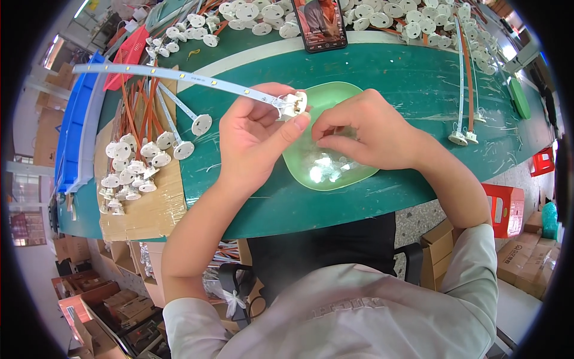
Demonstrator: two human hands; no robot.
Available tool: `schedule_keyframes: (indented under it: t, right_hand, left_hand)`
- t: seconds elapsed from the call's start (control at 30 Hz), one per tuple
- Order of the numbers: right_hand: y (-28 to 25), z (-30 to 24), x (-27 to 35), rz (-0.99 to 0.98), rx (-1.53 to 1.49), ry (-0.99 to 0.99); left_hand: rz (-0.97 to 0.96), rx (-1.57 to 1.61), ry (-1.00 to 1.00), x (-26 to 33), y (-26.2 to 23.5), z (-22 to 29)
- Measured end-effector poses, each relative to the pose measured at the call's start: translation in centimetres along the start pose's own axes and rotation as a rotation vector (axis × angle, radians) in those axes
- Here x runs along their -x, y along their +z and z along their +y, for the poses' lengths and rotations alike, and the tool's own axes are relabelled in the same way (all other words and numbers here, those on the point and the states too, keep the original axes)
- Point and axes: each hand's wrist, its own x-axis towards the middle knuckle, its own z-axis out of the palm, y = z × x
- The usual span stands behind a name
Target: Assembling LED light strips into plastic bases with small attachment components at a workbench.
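My left hand (248,140) grips an LED light strip (179,75) near its end, thumb and fingers around the part by a white round end cap (293,105). The thin strip sticks out to the left, dotted with small yellow LEDs. My right hand (373,131) is over a light green bowl (336,91), a little right of the cap and apart from it. Its fingers are pinched together; whatever is between them is hidden. Small clear or shiny pieces (326,169) lie in the bowl, partly covered by my right hand.
Capped strips (128,173) are bunched on cardboard (164,206) at left, by a blue tray (73,137) and a red basket (127,60). Many more white caps (382,19) line the far side. A phone (321,30) stands there. Further strips (460,90) lie right on the green table (412,78).
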Motion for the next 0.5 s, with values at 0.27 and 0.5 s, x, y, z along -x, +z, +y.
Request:
schedule_keyframes:
  t: [0.27, 0.5]
  right_hand:
    - [-0.21, -0.64, 0.14, 0.108, -0.303, 0.112]
    - [0.04, -0.34, -0.28, 0.171, -0.598, 0.176]
  left_hand:
    - [0.052, 0.021, 0.038, -0.06, -0.25, 0.66]
    - [0.045, 0.084, 0.023, -0.09, -0.55, 0.5]
